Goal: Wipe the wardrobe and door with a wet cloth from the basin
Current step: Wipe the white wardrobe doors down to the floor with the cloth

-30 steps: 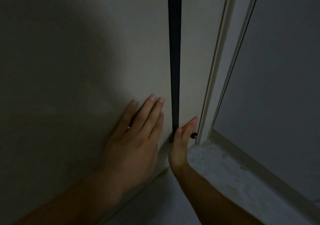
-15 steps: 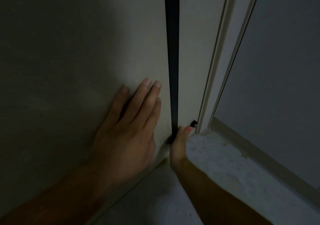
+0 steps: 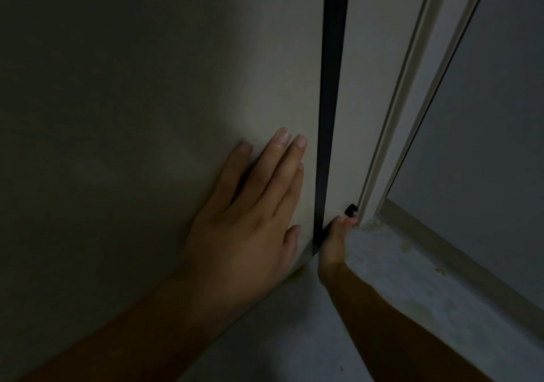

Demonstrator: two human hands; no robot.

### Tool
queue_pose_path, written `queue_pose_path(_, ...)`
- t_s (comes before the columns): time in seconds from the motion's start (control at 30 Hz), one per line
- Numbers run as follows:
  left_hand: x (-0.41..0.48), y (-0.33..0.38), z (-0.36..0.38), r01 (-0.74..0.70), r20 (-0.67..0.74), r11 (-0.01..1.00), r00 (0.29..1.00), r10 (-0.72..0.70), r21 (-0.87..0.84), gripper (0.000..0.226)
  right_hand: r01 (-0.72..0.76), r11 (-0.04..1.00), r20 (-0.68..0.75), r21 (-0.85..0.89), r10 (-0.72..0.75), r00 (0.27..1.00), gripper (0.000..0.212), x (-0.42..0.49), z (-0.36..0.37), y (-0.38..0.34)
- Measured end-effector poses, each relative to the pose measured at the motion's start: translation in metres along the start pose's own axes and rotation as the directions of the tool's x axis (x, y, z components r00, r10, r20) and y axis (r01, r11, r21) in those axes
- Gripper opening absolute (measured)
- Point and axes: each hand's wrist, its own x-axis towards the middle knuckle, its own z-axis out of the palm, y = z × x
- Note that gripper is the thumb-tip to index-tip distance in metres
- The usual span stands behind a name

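Pressing left hand [image 3: 241,228] on door [image 3: 132,87]

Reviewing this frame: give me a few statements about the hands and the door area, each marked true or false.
1. The left hand lies flat on the pale panel, fingers straight. True.
2. The left hand holds a cloth. False: no cloth shows anywhere in view.
3. The right hand is at the bottom of the dark gap. True.
4. The black knob sits left of the dark gap. False: it sits right of it, beside the frame.
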Motion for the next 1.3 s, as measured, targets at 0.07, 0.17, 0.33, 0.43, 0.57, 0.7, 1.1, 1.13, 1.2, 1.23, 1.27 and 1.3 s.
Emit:
queue_pose_path(0.07,0.000,0.000,0.001,-0.001,-0.004,1.000,1.000,0.001,0.005,0.075,0.021,0.988,-0.108,-0.150,-0.038,0.993,0.067,-0.015,0.004,0.013)
queue_pose_path(0.17,-0.001,0.000,-0.001,0.002,-0.008,1.000,1.000,-0.002,-0.014,0.073,0.052,0.961,-0.174,-0.273,-0.103,0.979,0.085,-0.020,0.000,0.017)
queue_pose_path(0.33,-0.001,-0.004,-0.010,-0.035,-0.016,0.995,0.999,0.034,-0.088,0.071,-0.035,0.997,-0.152,-0.064,0.025,0.988,0.117,-0.007,-0.002,0.004)
queue_pose_path(0.43,-0.007,-0.015,-0.021,-0.060,-0.046,0.987,0.997,0.054,-0.150,0.070,0.031,0.998,-0.015,0.058,-0.031,0.999,0.104,-0.049,0.009,-0.019)
queue_pose_path(0.57,-0.023,-0.033,-0.037,-0.046,-0.058,0.996,0.997,0.041,-0.081,0.068,0.546,0.829,0.058,0.121,-0.555,0.830,0.073,-0.120,0.027,-0.086)
queue_pose_path(0.7,-0.040,-0.049,-0.049,-0.010,-0.080,0.999,0.997,0.007,-0.042,0.069,0.822,0.563,-0.001,-0.093,-0.825,0.565,0.066,-0.137,0.044,-0.139)
queue_pose_path(1.1,-0.076,-0.096,-0.089,0.104,-0.121,0.994,0.988,-0.100,0.028,0.067,0.924,0.335,0.088,-0.185,-0.931,0.355,0.072,-0.174,0.053,-0.229)
queue_pose_path(1.13,-0.077,-0.100,-0.091,0.103,-0.123,0.994,0.988,-0.098,0.036,0.067,0.942,0.258,0.128,-0.215,-0.949,0.289,0.072,-0.177,0.054,-0.233)
queue_pose_path(1.2,-0.078,-0.108,-0.098,0.114,-0.138,0.992,0.985,-0.107,0.046,0.069,0.946,0.129,0.229,-0.297,-0.952,0.201,0.071,-0.176,0.051,-0.220)
queue_pose_path(1.23,-0.078,-0.111,-0.102,0.134,-0.154,0.990,0.980,-0.126,0.043,0.070,0.940,0.085,0.267,-0.329,-0.947,0.179,0.070,-0.172,0.045,-0.213)
queue_pose_path(1.27,-0.078,-0.114,-0.108,0.162,-0.172,0.986,0.973,-0.154,0.039,0.070,0.940,0.059,0.285,-0.336,-0.945,0.161,0.069,-0.168,0.038,-0.215)
queue_pose_path(1.3,-0.077,-0.117,-0.113,0.193,-0.190,0.981,0.964,-0.183,0.034,0.071,0.946,0.054,0.273,-0.319,-0.951,0.146,0.069,-0.165,0.033,-0.231)
